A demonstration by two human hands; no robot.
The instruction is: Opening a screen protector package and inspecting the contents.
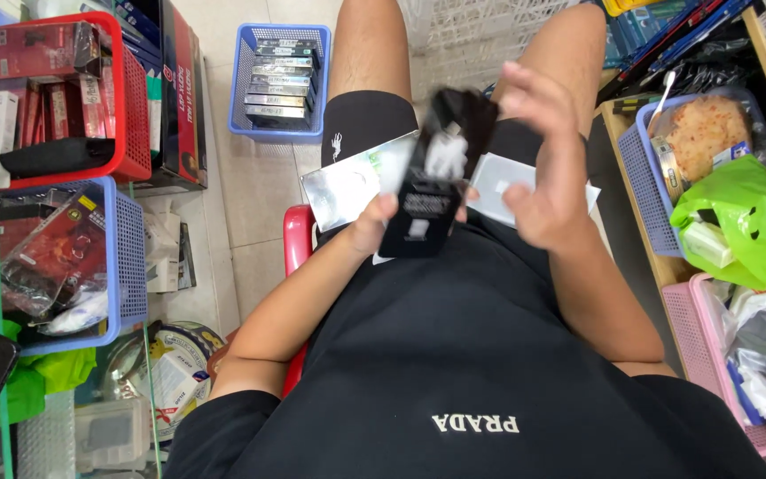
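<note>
Cluttered shop floor surrounded the seated person, pale tiles showing between baskets of stock. Nearest the camera, at centre frame, the left hand (372, 223) was closed around the lower end of a black packaged item (425, 191), a small dark box or carded pack with a pale figure on its front, held upright over the lap. The right hand (550, 168) hovered just beside its top, fingers spread wide and blurred, gripping nothing that could be made out. Two flat silvery-white packets (347, 188) lay on the lap beneath, one on each side of the black item. A red stool (297, 238) edge showed under the left forearm. Handling it well seemed to call for a steady lower grip while the free fingers worked the top, keeping the pack over the lap. Farther off, a blue basket of stacked cassette-like boxes (278, 82) stood at upper centre, a red basket (59, 98) at upper left, and a green plastic bag (742, 222) at right.
</note>
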